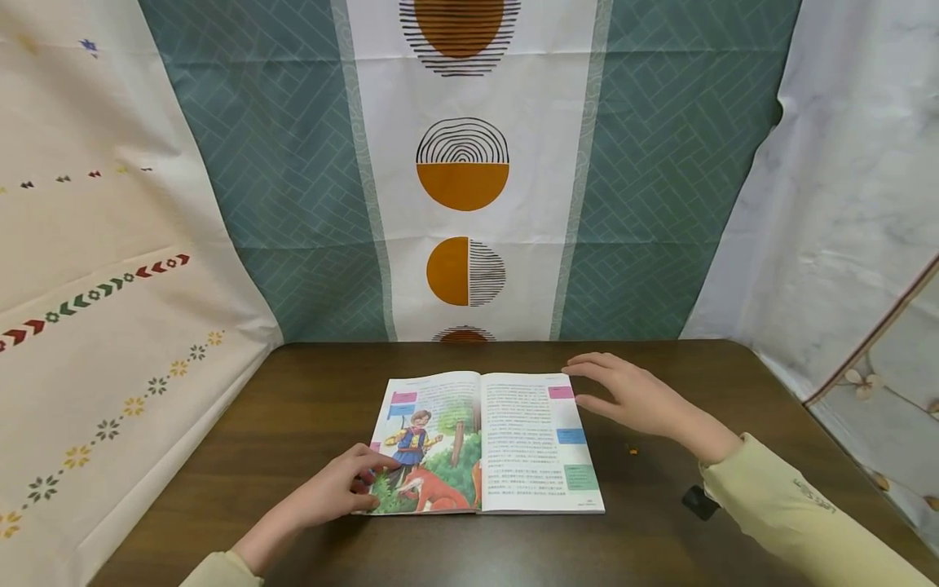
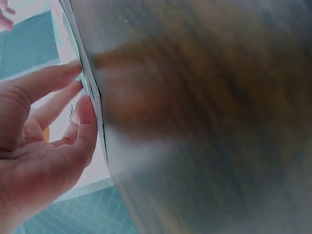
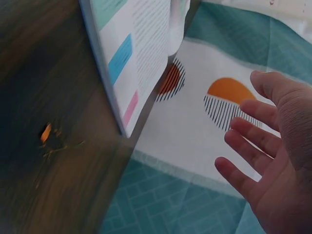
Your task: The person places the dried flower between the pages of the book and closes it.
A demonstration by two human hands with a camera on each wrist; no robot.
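Note:
An open book [image 1: 522,440] lies on a dark wooden table, its left page showing a coloured picture of a person and a fox, its right page mostly text with coloured boxes. My left hand [image 1: 339,487] is at the lower left of the book, its fingertips touching the left page near the outer edge. In the left wrist view, the fingers of that hand [image 2: 53,126] are loosely bent against the page. My right hand [image 1: 631,395] is beside the upper right corner of the book, fingers spread and holding nothing. The right wrist view shows this hand [image 3: 273,141] apart from the book [image 3: 139,53].
The brown table [image 1: 293,424] carries a small orange pattern or mark [image 1: 632,449] right of the book. A small black object [image 1: 700,502] sits near the right sleeve. Behind the table hangs a green and white curtain [image 1: 469,220], with patterned cloths at both sides.

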